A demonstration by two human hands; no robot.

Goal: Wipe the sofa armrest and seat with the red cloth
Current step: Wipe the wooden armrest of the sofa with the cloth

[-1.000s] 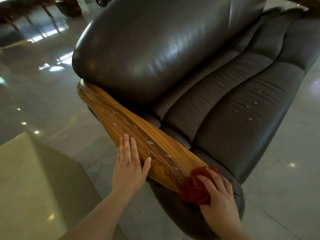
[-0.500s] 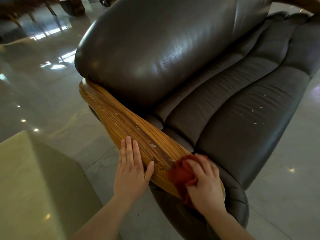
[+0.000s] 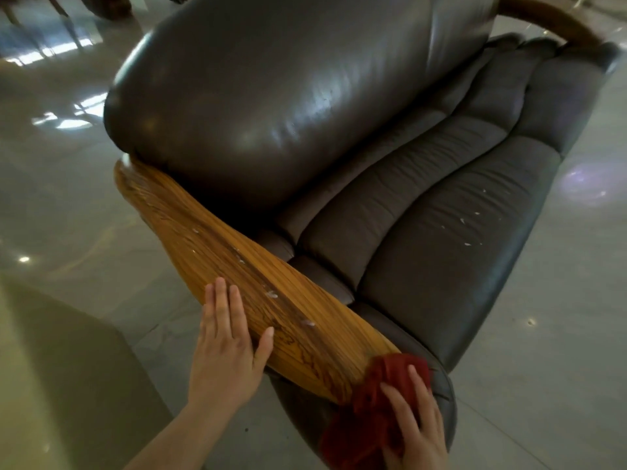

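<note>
A dark brown leather sofa fills the view, with a ribbed seat [image 3: 437, 239] that carries small white specks. Its near wooden armrest [image 3: 237, 279] runs diagonally and shows a few white smears along the top. My left hand [image 3: 225, 344] lies flat on the armrest's outer edge, fingers together, holding nothing. At the armrest's near end, my right hand [image 3: 417, 425] presses the crumpled red cloth [image 3: 369, 412] down against the wood tip and the leather front corner.
A glossy tiled floor [image 3: 543, 351] surrounds the sofa. A pale stone block or table [image 3: 57, 385] stands close at the lower left. A second wooden armrest [image 3: 549, 22] curves at the far end, and dark furniture legs [image 3: 61, 5] show at the top left.
My right hand has slid the red cloth back down the armrest to its near tip, after being a little higher up half a second ago. My left hand has stayed flat on the wood.
</note>
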